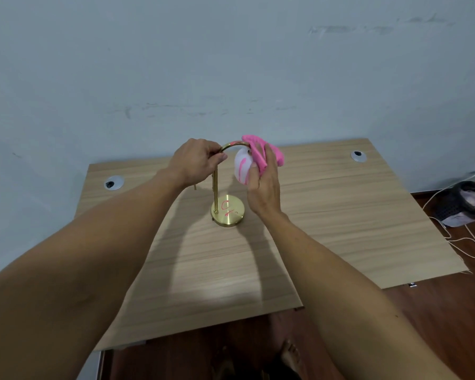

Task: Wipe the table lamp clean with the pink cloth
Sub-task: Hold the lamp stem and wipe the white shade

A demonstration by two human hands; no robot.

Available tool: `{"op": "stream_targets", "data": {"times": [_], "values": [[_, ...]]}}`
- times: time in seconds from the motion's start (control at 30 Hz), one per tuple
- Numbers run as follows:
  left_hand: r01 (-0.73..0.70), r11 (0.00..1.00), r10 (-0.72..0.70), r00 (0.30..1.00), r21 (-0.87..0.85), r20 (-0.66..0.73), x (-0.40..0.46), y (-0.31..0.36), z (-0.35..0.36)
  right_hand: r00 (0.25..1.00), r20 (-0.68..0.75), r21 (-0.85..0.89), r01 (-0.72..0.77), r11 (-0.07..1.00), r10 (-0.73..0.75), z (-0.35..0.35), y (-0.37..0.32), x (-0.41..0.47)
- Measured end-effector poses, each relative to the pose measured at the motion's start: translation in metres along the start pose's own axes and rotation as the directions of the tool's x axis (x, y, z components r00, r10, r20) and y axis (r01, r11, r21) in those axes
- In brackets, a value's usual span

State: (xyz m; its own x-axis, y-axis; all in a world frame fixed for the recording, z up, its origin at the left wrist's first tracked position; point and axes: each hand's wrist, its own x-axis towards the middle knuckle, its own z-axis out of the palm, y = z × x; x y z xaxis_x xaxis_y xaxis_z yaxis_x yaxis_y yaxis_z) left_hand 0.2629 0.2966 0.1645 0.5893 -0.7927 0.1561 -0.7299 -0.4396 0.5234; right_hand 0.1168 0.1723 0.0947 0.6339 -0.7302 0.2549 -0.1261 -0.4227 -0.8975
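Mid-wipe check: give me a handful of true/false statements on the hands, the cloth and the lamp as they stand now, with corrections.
1. The right hand presses the pink cloth against the white shade. True.
2. The left hand rests flat on the table. False: it grips the lamp's curved gold arm.
3. The round gold base carries red marks. True.
4. The shade is already free of marks. False: pink streaks show on it.
5. The lamp lies on its side. False: it stands upright on its base.
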Motion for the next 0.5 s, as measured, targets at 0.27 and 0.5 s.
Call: {"op": "stream_targets", "data": {"times": [0.27, 0.5], "values": [[0.019, 1.000, -0.019, 1.000, 0.002, 0.005, -0.001, 0.001, -0.001, 0.988, -0.119, 0.108, -0.086, 0.990, 0.099, 0.011, -0.013, 0.001], [0.016, 1.000, -0.016, 1.000, -0.007, 0.007, 0.000, 0.001, 0.000, 0.988, 0.043, -0.211, 0.151, 0.966, -0.145, 0.013, 0.035, -0.038]]}}
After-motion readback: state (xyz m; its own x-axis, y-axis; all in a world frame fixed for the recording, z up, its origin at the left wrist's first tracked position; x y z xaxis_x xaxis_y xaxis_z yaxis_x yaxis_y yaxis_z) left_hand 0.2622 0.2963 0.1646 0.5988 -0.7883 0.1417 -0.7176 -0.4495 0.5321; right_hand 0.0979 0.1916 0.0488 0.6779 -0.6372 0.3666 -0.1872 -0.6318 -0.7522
